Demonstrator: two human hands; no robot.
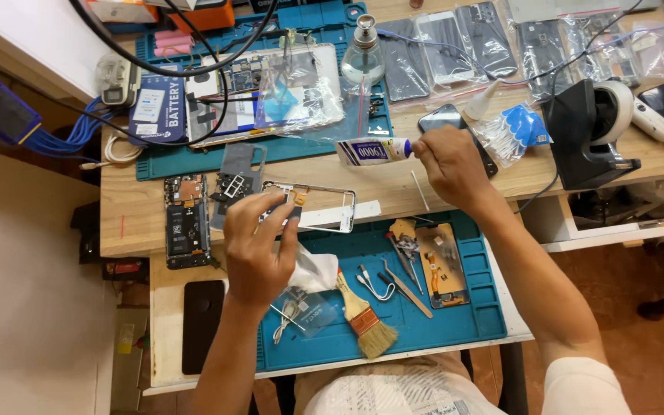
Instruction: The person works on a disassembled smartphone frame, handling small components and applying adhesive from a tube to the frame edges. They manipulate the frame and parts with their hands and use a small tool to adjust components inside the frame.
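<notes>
While left hand [259,246] grips one phone frame [313,206], right hand [447,165] pinches one glue tube [370,151]; one brush [364,317] below.

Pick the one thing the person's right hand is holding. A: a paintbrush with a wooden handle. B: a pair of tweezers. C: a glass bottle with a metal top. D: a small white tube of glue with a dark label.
D: the right hand pinches the cap end of the small white glue tube above the wooden bench, while the paintbrush, tweezers and glass bottle lie untouched.
</notes>
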